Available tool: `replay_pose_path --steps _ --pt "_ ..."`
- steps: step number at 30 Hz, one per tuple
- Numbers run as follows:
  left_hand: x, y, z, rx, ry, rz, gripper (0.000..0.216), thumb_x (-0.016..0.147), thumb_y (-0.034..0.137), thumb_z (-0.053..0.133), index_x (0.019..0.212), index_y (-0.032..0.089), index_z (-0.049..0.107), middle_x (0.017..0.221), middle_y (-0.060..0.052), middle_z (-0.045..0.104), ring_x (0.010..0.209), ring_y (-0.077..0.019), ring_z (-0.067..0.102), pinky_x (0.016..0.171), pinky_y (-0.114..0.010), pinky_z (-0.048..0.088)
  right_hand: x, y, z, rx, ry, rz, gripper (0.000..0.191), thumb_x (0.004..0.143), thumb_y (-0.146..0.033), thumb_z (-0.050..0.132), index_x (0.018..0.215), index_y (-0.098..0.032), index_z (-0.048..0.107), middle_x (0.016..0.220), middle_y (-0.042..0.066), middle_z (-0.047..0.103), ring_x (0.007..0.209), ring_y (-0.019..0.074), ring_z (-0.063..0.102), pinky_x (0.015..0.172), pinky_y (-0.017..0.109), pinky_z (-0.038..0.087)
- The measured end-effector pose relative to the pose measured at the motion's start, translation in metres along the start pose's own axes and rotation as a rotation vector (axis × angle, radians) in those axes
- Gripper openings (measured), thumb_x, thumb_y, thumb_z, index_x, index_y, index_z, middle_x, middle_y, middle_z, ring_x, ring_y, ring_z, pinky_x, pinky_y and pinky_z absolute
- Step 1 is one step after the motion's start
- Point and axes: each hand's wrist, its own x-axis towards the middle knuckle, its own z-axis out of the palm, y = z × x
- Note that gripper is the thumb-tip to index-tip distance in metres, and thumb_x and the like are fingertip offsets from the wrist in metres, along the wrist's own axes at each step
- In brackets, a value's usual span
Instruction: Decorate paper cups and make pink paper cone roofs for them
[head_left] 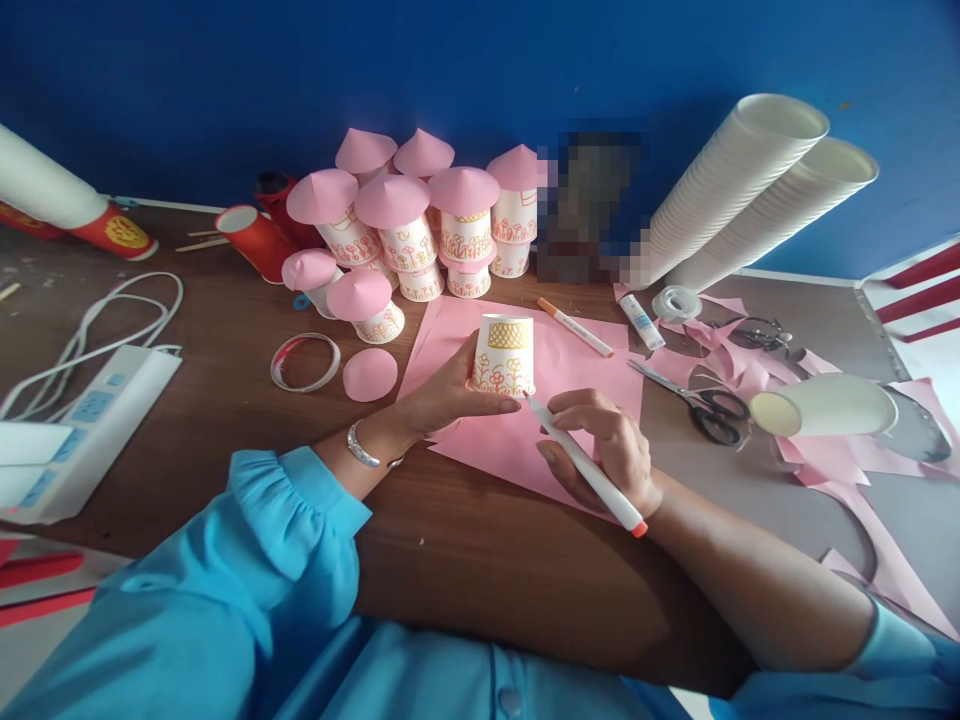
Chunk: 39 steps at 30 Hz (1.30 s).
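An upside-down white paper cup (pixel 504 356) with orange flower drawings stands on a pink paper sheet (pixel 570 370). My left hand (pixel 450 395) wraps its fingers round the cup's lower rim. My right hand (pixel 604 448) pinches a white marker with an orange end (pixel 589 470); its tip touches the cup's bottom right edge. A loose pink paper cone (pixel 370 374) lies left of the sheet.
Several decorated cups topped with pink cones (pixel 420 225) are stacked at the back. Long stacks of plain cups (pixel 742 185) lie at the right. Scissors (pixel 697 400), another marker (pixel 576 328), a glue stick (pixel 642 322), tape rolls (pixel 304 362), a power strip (pixel 82 425) and pink scraps (pixel 862 455) surround the sheet.
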Motion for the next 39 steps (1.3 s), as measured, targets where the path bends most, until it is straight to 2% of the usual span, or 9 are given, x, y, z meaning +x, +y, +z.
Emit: replay_pose_path --steps 6,15,29,39 --pt "-0.0001 0.0038 0.0014 -0.004 0.005 -0.026 0.07 0.066 0.03 0.095 0.121 0.024 0.053 0.102 -0.002 0.06 0.094 -0.0196 0.058 0.081 -0.034 0.047 0.001 0.0013 0.0005 -0.065 -0.014 -0.005 0.017 0.098 -0.02 0.06 0.115 -0.021 0.059 0.084 0.005 0.069 0.073 0.0192 0.071 0.058 0.029 0.06" --pt "-0.0005 0.0049 0.0012 0.008 0.003 -0.057 0.07 0.067 0.028 0.095 0.121 0.023 0.051 0.101 -0.001 0.059 0.092 -0.017 0.057 0.079 -0.03 0.047 0.0029 0.0037 -0.0002 -0.038 -0.02 0.003 0.012 0.098 -0.018 0.058 0.111 -0.019 0.059 0.082 0.006 0.068 0.072 0.0182 0.071 0.057 0.028 0.059" --pt "-0.0007 0.0032 -0.0001 0.038 0.012 -0.051 0.08 0.065 0.031 0.096 0.129 0.024 0.048 0.106 -0.003 0.062 0.098 -0.0223 0.061 0.082 -0.035 0.049 0.003 0.0024 -0.0003 -0.04 -0.025 0.013 0.015 0.096 -0.017 0.059 0.111 -0.021 0.059 0.082 0.003 0.068 0.071 0.0177 0.071 0.056 0.028 0.058" --pt "0.0006 0.0017 -0.0021 0.02 0.012 -0.051 0.08 0.063 0.029 0.097 0.128 0.026 0.049 0.106 -0.003 0.06 0.098 -0.0212 0.06 0.084 -0.035 0.048 0.0053 0.0022 -0.0028 -0.057 -0.043 0.024 0.014 0.095 -0.015 0.06 0.108 -0.02 0.058 0.082 0.004 0.067 0.07 0.0168 0.07 0.059 0.027 0.058"
